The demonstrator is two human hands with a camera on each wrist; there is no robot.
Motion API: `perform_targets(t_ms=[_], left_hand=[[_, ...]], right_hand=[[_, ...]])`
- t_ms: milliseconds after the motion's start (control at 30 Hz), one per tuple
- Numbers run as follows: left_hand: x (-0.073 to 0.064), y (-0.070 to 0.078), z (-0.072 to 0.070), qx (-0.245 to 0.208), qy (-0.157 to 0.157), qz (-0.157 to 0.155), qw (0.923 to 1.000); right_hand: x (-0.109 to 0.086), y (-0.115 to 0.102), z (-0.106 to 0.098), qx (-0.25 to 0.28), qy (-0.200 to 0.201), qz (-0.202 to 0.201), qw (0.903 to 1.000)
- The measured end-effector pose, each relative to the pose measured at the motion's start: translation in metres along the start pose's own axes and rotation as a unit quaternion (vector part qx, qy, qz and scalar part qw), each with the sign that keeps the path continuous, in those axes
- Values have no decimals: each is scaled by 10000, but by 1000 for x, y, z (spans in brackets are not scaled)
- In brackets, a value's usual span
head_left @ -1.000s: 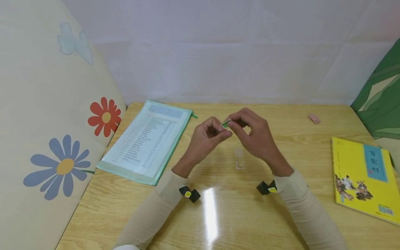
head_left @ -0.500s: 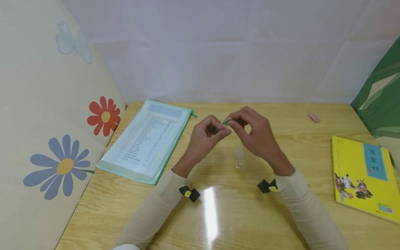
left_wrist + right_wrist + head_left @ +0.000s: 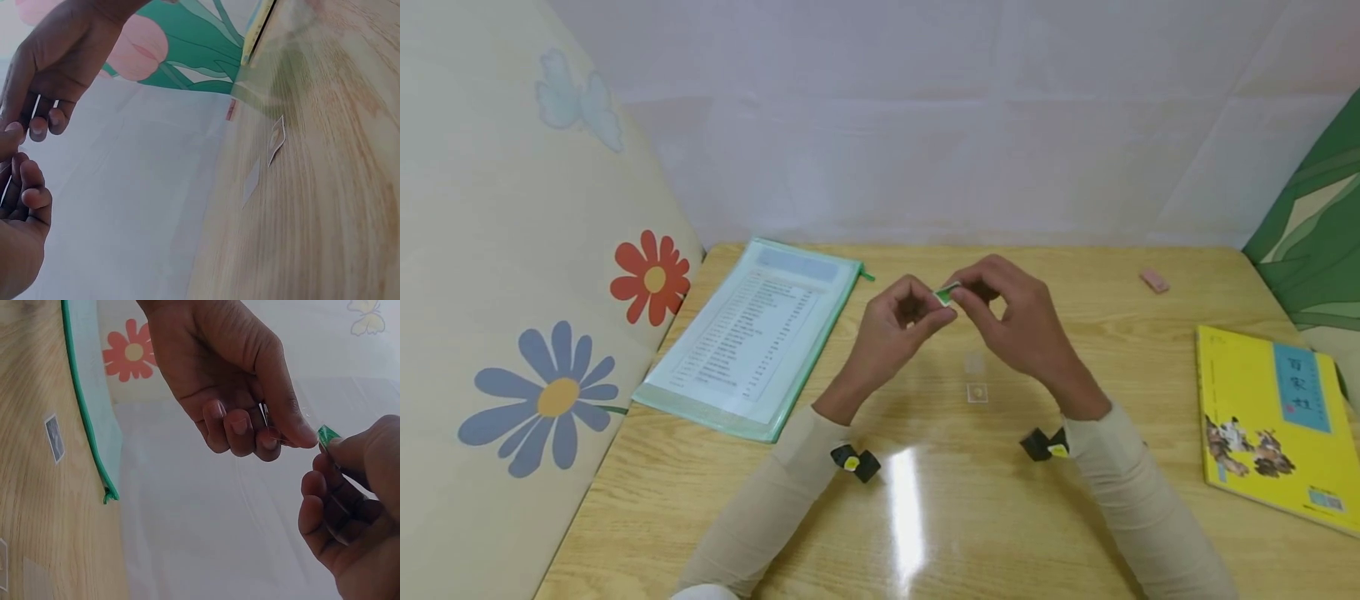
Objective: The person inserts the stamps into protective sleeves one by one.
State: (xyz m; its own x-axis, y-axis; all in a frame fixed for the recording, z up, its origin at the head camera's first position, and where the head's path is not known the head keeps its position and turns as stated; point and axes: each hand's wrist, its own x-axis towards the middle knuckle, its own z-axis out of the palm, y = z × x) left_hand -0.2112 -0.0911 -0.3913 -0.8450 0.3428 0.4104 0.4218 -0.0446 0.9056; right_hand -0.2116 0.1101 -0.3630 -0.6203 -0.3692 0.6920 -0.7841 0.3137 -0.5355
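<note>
In the head view, my left hand [image 3: 891, 333] and right hand [image 3: 1011, 317] meet above the middle of the table. Between their fingertips is a small green piece with a white edge [image 3: 947, 293], thin and bent, like a sticker. The right wrist view shows the right thumb and forefinger pinching the green piece [image 3: 327, 435]. There the left hand [image 3: 231, 375] pinches at its near edge, with something clear and shiny by its fingers. Below the hands, a small clear square with a pale round mark [image 3: 977, 392] and a fainter translucent square [image 3: 973, 363] lie on the table.
A clear folder with green edging [image 3: 737, 342] holds a printed sheet at the left. On the right lie a yellow book [image 3: 1270, 425] and a pink eraser-like block [image 3: 1154, 281]. A small greyish picture card [image 3: 54, 438] lies near the folder. Fabric walls enclose the table.
The green piece has turned slightly between the fingertips, so more of its green face and white edge shows. Both hands stay in nearly the same place.
</note>
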Motion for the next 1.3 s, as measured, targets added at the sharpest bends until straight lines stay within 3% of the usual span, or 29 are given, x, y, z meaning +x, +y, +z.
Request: perform_targets(t_ms=[300,467,667,967,1300], left_hand=[[0,0,0,-546,-105,-156,9983],[-1,0,-1,-660,-22,-34,9978],[-1,2,-1,-646,30,36,9979],[0,3,0,-499,29,-152,9986],[0,2,-1,-742,-126,-1,9972]], right_hand=[[0,1,-2,-208,10,-48,9998],[0,1,-3,-112,90,-31,9999],[1,-3,-2,88,128,80,9998],[7,-27,-5,640,152,459,9968],[2,-8,-5,795,65,716,9942]])
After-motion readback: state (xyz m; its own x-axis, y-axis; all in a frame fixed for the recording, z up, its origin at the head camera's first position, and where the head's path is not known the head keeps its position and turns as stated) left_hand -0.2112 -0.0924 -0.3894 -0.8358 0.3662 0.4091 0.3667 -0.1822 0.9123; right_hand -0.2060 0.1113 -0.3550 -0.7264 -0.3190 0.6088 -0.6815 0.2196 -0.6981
